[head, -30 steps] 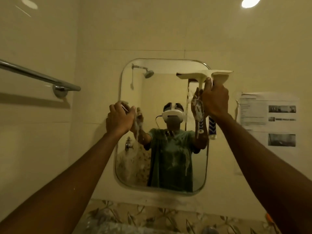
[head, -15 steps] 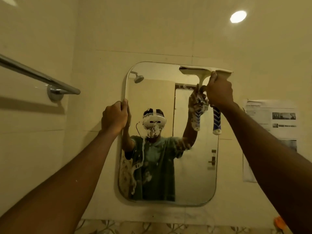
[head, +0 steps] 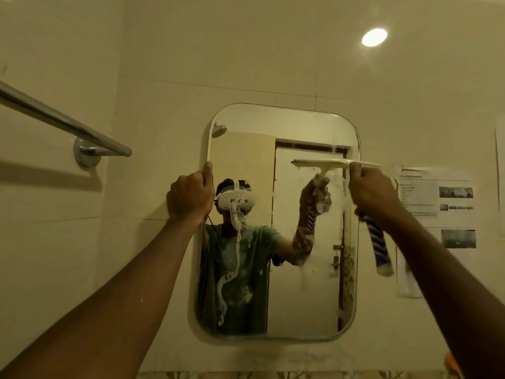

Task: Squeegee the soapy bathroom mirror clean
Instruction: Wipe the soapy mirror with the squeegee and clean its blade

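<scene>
The right hand (head: 374,194) curls round the white, blue-handled squeegee (head: 325,163), its blade at the upper right of the rounded wall mirror (head: 303,127), whose left edge the left hand (head: 190,196) grips, and white foam streaks (head: 237,242) lower down apparently await wiping

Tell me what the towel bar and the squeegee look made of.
The towel bar: likely polished metal, chrome-like; it shows bright streaked highlights. The squeegee: probably plastic, with a matte cream head and a blue-and-white striped handle; the blade edge's material cannot be told.
</scene>
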